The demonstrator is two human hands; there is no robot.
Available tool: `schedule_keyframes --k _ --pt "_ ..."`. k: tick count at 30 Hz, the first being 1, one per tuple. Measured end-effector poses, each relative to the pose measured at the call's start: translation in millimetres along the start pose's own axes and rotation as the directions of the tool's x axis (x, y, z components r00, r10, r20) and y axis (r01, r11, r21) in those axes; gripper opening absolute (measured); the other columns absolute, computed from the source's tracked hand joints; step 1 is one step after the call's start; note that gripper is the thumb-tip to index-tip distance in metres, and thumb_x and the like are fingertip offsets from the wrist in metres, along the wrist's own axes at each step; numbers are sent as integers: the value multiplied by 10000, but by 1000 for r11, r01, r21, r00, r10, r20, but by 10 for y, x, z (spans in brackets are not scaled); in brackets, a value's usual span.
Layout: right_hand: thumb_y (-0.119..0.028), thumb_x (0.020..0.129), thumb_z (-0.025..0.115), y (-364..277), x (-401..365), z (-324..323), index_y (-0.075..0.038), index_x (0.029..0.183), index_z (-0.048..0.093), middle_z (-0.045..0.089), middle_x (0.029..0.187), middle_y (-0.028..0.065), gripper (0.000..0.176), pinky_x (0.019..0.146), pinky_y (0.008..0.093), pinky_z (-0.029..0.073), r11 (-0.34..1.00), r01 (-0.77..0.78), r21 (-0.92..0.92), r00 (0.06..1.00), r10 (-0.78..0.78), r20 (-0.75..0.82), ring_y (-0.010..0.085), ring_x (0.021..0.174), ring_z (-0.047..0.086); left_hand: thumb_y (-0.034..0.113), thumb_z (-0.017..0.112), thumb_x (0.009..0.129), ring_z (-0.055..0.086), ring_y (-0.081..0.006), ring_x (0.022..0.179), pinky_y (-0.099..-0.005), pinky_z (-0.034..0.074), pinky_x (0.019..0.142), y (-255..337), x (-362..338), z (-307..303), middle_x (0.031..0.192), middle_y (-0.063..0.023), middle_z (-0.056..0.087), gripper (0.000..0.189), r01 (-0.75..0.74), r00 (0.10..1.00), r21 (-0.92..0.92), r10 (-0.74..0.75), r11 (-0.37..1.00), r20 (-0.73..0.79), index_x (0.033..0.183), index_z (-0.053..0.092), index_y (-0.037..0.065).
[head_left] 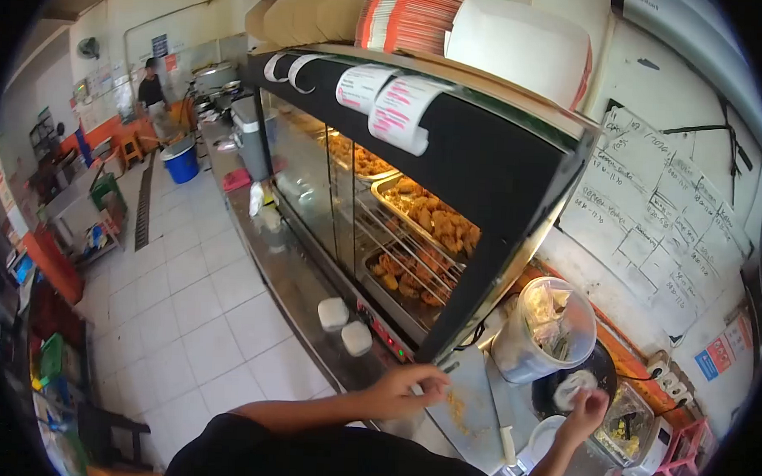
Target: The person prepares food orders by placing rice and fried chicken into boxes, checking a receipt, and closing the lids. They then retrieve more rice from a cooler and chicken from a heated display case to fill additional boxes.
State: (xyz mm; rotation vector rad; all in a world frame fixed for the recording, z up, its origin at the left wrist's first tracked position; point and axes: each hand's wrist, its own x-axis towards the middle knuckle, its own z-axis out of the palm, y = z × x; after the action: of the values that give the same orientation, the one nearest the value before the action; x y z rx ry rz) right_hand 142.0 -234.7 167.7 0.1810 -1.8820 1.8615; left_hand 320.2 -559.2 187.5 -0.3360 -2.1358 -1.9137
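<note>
My left hand rests on the steel counter edge by a grey cutting board strewn with crumbs; its fingers are curled and I see nothing in them. My right hand reaches into a black pot with white rice inside, fingers closed on something white that I cannot make out. A clear plastic jar with packets stands right behind the pot. A white bowl sits below my right hand.
A glass warming cabinet holds trays of fried chicken. Two small white tubs sit on the counter. Stacked boxes lie on top. A clear container stands at right. A person works far back by a blue bucket.
</note>
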Motion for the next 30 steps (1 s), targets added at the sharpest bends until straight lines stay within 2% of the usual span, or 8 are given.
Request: schedule_keyframes --k 5,13,19,23,25,27,29,30 --pt "90 779 616 -840 -1689 1154 -60 840 410 389 879 52 262 562 281 542 956 -72 284 970 0 244 110 639 496 81 649 848 532 -100 832 -232 480 700 -280 169 -249 1113 -55 482 505 390 913 -225 -343 893 222 1275 380 64" --pt "122 764 621 -946 -2434 2272 -42 801 453 431 876 57 237 640 283 553 911 -114 397 989 67 131 109 755 519 171 703 818 545 -68 685 -208 457 603 -460 -101 -1281 834 -4 539 307 143 988 -276 -119 950 101 1055 552 46" --pt "77 727 682 -919 -2767 2641 -39 718 482 473 823 77 231 613 271 469 993 23 116 974 -48 220 157 721 519 136 654 845 574 -82 693 -222 467 620 -730 -317 -1733 785 -17 603 162 224 968 -90 -211 970 137 958 598 34" --pt "-4 667 739 -1419 -2781 2847 -39 747 604 529 790 103 161 613 321 438 782 388 -487 919 -366 146 245 706 535 28 649 808 586 -87 676 -221 477 609 -674 -294 -2040 792 -23 610 92 47 998 -4 -47 999 -28 892 613 13" --pt "-33 734 702 -1447 -2921 2863 -38 783 630 558 793 112 88 622 312 438 792 413 -450 910 -339 238 229 691 546 22 661 786 598 -108 670 -227 486 625 -426 -271 -2163 798 -54 623 85 -101 995 246 101 964 14 859 622 6" --pt "-33 823 629 -1491 -3059 2967 33 919 622 589 978 144 117 766 315 467 990 -24 -137 891 84 446 200 884 572 23 669 772 619 -162 687 -254 490 626 -315 -282 -2187 804 -90 624 94 -131 990 266 114 955 79 855 630 4" --pt "-32 868 558 -1160 -3081 2987 40 1079 589 587 1101 155 225 864 293 458 962 126 -241 897 -7 442 213 1008 577 33 677 768 625 -216 724 -285 488 629 -277 -313 -2144 808 -102 617 116 -392 911 264 331 881 246 873 635 8" --pt "-24 879 530 -836 -3079 2951 26 1136 554 579 1130 146 263 888 289 450 970 -225 -93 886 244 394 210 1041 569 24 634 784 600 -301 744 -332 486 641 -158 -340 -2116 810 -127 588 101 -414 884 177 348 893 311 884 622 9"
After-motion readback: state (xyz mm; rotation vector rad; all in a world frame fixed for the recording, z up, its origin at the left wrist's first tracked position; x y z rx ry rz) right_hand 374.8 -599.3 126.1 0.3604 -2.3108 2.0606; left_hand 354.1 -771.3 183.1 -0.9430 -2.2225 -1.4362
